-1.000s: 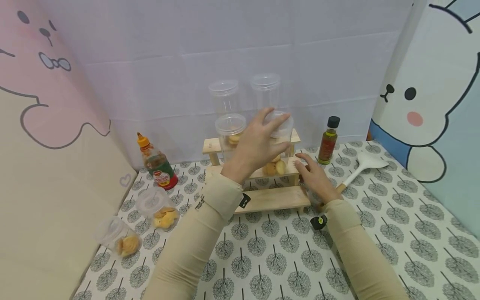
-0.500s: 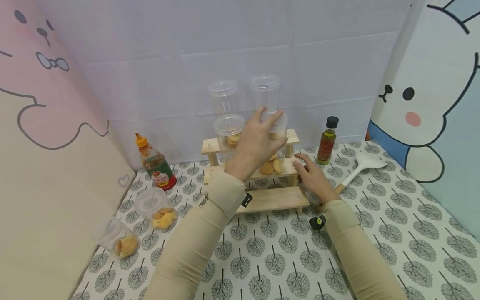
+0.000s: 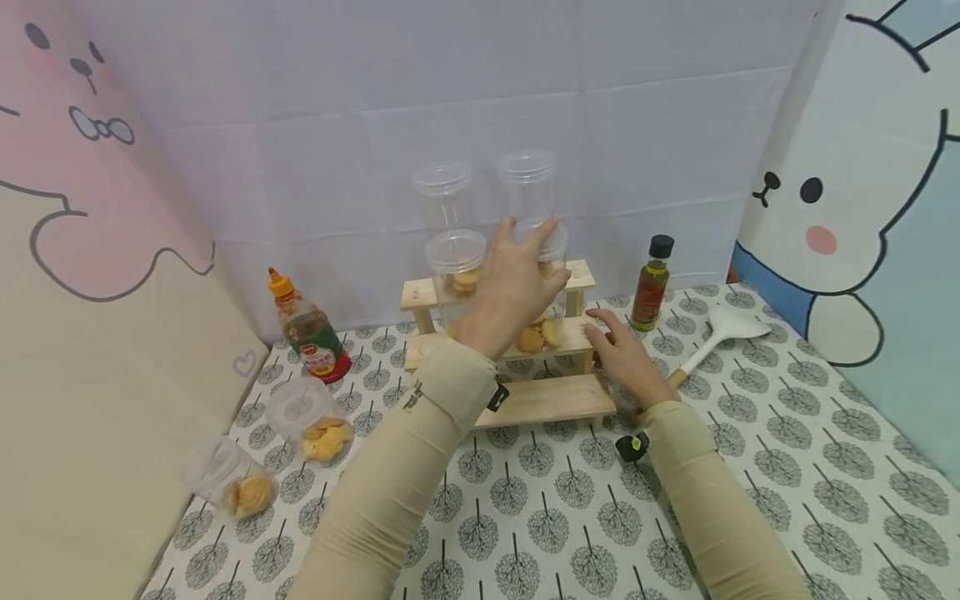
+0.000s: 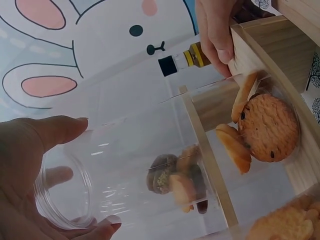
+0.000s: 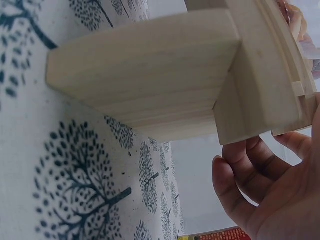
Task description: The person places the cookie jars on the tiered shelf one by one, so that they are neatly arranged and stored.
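A three-step wooden shelf (image 3: 543, 400) stands against the back wall. My left hand (image 3: 510, 292) grips the lidded top of a clear jar (image 3: 555, 310) with cookies at its bottom, at the right of the middle step. In the left wrist view the thumb and fingers spread round the jar's lid (image 4: 82, 200), and a round seeded cookie (image 4: 270, 127) shows inside. My right hand (image 3: 628, 367) holds the right end of the middle step; the right wrist view has its curled fingertips (image 5: 235, 155) against the wooden edge. Another cookie jar (image 3: 456, 254) stands just left of the gripped one.
Two tall clear jars (image 3: 444, 196) stand on the top step. At left are a sauce bottle (image 3: 315, 342) and two tipped cookie jars (image 3: 300, 408) on the tree-print cloth. An oil bottle (image 3: 651, 287) and a white spatula (image 3: 727, 325) lie beyond my right hand.
My left hand has shifted the cookie jar slightly left along the middle step, nearer the neighbouring jar. My right hand has kept its place at the shelf's end.
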A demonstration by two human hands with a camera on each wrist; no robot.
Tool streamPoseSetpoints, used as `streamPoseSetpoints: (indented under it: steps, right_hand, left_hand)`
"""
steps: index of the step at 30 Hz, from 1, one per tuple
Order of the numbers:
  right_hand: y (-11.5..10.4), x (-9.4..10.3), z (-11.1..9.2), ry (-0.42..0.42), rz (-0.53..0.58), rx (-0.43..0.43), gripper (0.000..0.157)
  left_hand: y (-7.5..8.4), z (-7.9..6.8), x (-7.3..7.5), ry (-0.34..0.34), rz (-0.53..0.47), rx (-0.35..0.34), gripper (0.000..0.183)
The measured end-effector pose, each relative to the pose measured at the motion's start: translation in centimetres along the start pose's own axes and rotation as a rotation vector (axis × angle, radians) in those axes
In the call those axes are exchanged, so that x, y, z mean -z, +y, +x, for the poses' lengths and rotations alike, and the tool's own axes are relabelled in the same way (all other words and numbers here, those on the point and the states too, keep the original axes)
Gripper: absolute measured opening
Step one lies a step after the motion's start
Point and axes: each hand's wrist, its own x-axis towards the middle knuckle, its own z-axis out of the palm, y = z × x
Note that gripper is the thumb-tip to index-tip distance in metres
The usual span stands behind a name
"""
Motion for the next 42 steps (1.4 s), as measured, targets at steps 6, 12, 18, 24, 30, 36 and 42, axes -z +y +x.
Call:
streamPoseSetpoints:
  steps: [6, 12, 18, 24, 30, 36, 42]
  right_hand:
    - [0.0, -0.1, 0.0, 0.0, 0.002, -0.001, 0.059]
    - [0.0, -0.1, 0.0, 0.004, -0.004, -0.007, 0.058]
    - [-0.2, -0.1, 0.0, 0.004, -0.007, -0.011, 0.06]
    - [-0.2, -0.1, 0.0, 0.0, -0.024, -0.014, 0.06]
    - [-0.2, -0.1, -0.2, -0.009, -0.013, -0.017, 0.061]
    - [0.0, -0.1, -0.2, -0.009, -0.008, -0.018, 0.059]
    - [-0.1, -0.1, -0.3, -0.014, -0.007, -0.023, 0.061]
  left_hand:
    - [0.1, 0.1, 0.0, -0.009, 0.024, 0.019, 0.068]
    - [0.3, 0.1, 0.1, -0.014, 0.016, 0.031, 0.068]
    - [0.3, 0.0, 0.0, 0.001, 0.012, 0.047, 0.07]
    - [0.6, -0.1, 0.1, 0.008, 0.073, 0.044, 0.075]
    - [1.0, -0.6, 0.6, 0.052, 0.163, -0.076, 0.073]
    - [0.8, -2.0, 1.9, 0.132, 0.18, -0.228, 0.07]
    - [-0.9, -5.0, 3.6, 0.194, 0.058, -0.399, 0.066]
